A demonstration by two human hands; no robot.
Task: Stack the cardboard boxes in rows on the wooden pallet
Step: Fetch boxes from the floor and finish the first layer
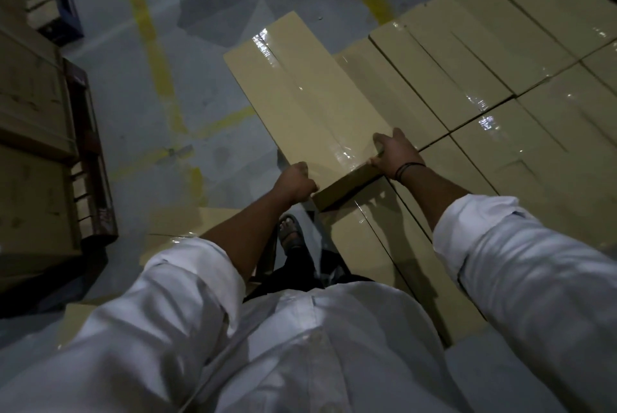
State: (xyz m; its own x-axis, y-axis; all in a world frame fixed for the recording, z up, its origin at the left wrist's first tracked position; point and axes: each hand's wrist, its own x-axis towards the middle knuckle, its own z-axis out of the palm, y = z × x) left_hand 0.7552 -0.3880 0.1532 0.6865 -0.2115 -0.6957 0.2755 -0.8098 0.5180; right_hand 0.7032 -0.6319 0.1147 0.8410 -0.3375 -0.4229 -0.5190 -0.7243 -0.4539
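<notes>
I'm holding the long box [300, 95] at the left edge of the stacked rows [500, 55], left grip [295, 180] curling round its near corner, right grip [397, 154] clasping the other; several rows are lying finished, and I judge this box isn't seated yet

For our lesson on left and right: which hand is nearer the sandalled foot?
Left. The left hand grips the near left corner of the box, just above the foot in the picture; the right hand holds the near right corner, farther from the foot.
</notes>
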